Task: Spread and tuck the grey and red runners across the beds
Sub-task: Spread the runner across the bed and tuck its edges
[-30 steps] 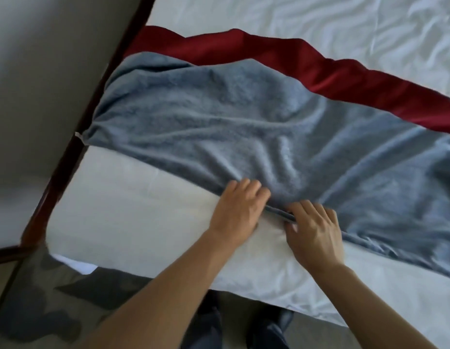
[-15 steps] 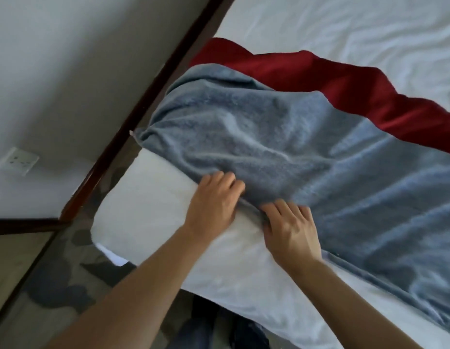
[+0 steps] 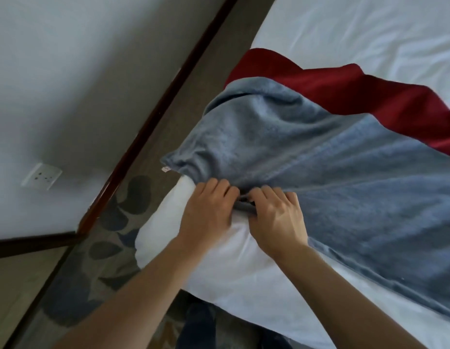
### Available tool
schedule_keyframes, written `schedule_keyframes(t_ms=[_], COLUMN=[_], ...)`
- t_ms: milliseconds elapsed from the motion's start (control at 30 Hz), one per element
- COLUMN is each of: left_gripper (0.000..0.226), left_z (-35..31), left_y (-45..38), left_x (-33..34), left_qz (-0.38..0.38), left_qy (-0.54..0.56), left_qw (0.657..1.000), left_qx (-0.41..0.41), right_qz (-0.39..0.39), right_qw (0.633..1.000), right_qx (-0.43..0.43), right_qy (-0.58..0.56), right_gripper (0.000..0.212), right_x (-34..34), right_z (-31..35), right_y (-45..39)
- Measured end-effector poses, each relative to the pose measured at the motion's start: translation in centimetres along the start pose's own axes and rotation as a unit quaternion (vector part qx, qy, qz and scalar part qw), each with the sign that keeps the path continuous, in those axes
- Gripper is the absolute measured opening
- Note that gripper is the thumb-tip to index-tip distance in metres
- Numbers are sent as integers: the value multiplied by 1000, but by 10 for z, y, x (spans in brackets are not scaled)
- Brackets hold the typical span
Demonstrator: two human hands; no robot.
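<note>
Filling most of the right side, the bed (image 3: 370, 34) carries a white sheet that runs from the far top corner down to a rounded near corner close to the person's legs. Beside it stretch a pale wall (image 3: 67, 84) with a dark wooden skirting board (image 3: 153, 117) and a strip of patterned carpet (image 3: 118, 222) between skirting and mattress. Across the bed lies the grey runner (image 3: 344, 185), rumpled and bunched towards the left end, where it hangs a little past the mattress edge. Behind it the red runner (image 3: 357, 91) shows as a band along its far side, partly covered by the grey cloth. Both forearms reach in from below. At the runner's near edge the left hand (image 3: 208, 210) has its fingers curled down onto the grey fabric, and the right hand (image 3: 276, 215), just beside it, pinches a gathered fold of the same edge. A wall socket (image 3: 41, 177) sits low on the wall, and a tiny white label (image 3: 165, 169) sticks out at the runner's left corner.
</note>
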State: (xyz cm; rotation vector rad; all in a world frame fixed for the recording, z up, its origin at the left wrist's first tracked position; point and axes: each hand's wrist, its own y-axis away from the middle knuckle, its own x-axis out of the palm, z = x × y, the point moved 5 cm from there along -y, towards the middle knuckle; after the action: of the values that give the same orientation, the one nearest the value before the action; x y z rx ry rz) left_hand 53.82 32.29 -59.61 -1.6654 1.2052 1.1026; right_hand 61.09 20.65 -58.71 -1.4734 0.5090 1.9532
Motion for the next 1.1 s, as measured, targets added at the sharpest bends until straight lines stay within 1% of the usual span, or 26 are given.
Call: schedule_keyframes(t_ms=[100, 167, 233, 367, 467, 567, 600, 667, 733, 800, 900, 1000, 1100], left_gripper=[3, 3, 2, 9, 6, 11, 14, 18, 18, 16, 13, 14, 12], left_z=[35, 49, 55, 62, 77, 96, 101, 109, 116, 122, 120, 117, 107], left_y=[-23, -23, -11, 19, 5, -5, 1, 28, 54, 63, 54, 53, 52], left_x=[-3, -1, -3, -6, -9, -15, -15, -17, -17, -17, -18, -18, -17], left_qz=[-7, 0, -7, -38, -52, -56, -53, -48, -27, -12, -11, -12, -10], left_qy=[-1, -5, 10, 43, 61, 60, 69, 87, 92, 87, 91, 94, 86], left_qw=[1000, 1000, 1000, 997, 994, 992, 991, 989, 986, 983, 984, 985, 986], left_qx=[-29, -23, -15, -43, -69, -96, -101, -113, -138, -162, -155, -145, -140], right_qz=[-19, -24, -21, 3, 9, 3, 5, 27, 61, 67, 48, 49, 53], right_qw=[1000, 999, 999, 998, 997, 998, 998, 996, 991, 990, 993, 991, 991], right_qx=[-15, -22, -28, -65, -69, -59, -59, -85, -118, -122, -105, -124, -124], right_qy=[5, 9, 12, 11, 14, 9, 5, -6, -4, -2, -6, -8, -14], right_gripper=[13, 18, 20, 16, 7, 11, 13, 13, 9, 10, 12, 10, 10], right_x=[8, 17, 25, 29, 30, 39, 42, 47, 51, 52, 53, 52, 45], right_z=[28, 41, 49, 63, 79, 93, 97, 108, 124, 135, 138, 137, 128], right_y=[-28, -32, -27, -30, -48, -55, -54, -48, -41, -40, -44, -41, -37])
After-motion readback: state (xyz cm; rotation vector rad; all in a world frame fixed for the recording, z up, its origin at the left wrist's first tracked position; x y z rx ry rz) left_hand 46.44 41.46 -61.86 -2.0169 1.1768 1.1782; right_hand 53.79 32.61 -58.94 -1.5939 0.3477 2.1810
